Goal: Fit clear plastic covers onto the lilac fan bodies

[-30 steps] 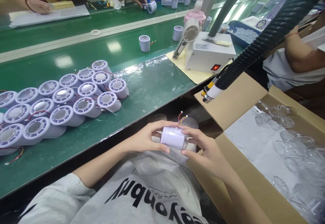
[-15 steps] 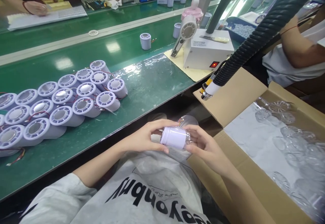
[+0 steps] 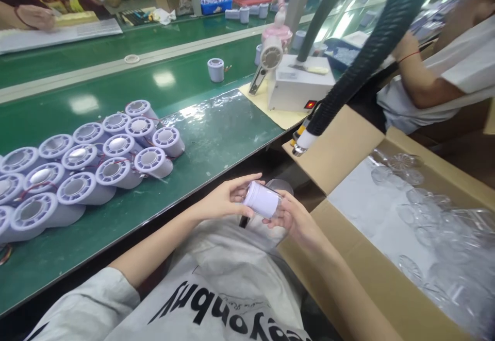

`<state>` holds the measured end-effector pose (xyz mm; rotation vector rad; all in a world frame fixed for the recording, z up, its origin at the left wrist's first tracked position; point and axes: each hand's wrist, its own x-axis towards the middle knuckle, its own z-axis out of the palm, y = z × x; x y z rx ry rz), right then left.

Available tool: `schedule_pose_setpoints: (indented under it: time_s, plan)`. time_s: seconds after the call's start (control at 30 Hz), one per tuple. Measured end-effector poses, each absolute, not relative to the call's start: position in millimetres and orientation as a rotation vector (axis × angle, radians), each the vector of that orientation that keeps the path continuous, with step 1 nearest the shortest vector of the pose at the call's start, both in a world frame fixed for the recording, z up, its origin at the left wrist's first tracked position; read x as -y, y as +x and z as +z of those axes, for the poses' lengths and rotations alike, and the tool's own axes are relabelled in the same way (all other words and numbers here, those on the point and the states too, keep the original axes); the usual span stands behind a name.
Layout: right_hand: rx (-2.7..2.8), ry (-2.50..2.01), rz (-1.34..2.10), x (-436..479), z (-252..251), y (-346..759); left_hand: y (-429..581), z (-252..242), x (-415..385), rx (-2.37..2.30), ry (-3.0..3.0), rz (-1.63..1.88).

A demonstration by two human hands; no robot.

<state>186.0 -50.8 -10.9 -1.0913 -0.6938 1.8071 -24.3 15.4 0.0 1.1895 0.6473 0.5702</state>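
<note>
A lilac cylindrical motor housing (image 3: pixel 262 200) is held tilted above my lap, between both hands. My left hand (image 3: pixel 226 197) grips its rimmed left end, thumb below and fingers over the top. My right hand (image 3: pixel 296 215) closes round the opposite end, where a clear shiny edge shows, seemingly a transparent cover; how far it reaches over the housing I cannot tell. On the bench to the left stand several similar lilac housings (image 3: pixel 150 160) in rows, with vented round tops and thin red and black wires.
An open cardboard box (image 3: pixel 359 243) with several clear plastic covers (image 3: pixel 429 212) stands at my right. A black hose (image 3: pixel 348 83) with a metal tip hangs above it. On the bench are a white powered unit (image 3: pixel 299 86) and a handheld fan (image 3: pixel 270 55). Other people work across the belt and at right.
My view has shifted, so the bench things sit slightly left. The housing has tilted, its right end lower, and my right fingers have moved underneath it.
</note>
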Motion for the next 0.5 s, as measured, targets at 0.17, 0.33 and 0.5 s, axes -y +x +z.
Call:
schedule_pose_setpoints:
  time_s: [0.17, 0.33, 0.5]
  plan:
    - [0.518, -1.049, 1.569, 23, -41, 196, 29, -10, -66, -0.729, 1.156, 0.591]
    - [0.495, -0.994, 1.463, 0, -56, 205, 61, 2, -96, -0.718, 1.275, 0.518]
    - [0.554, -0.947, 1.455, -8, -55, 204, 54, 10, -101, -0.700, 1.321, 0.531]
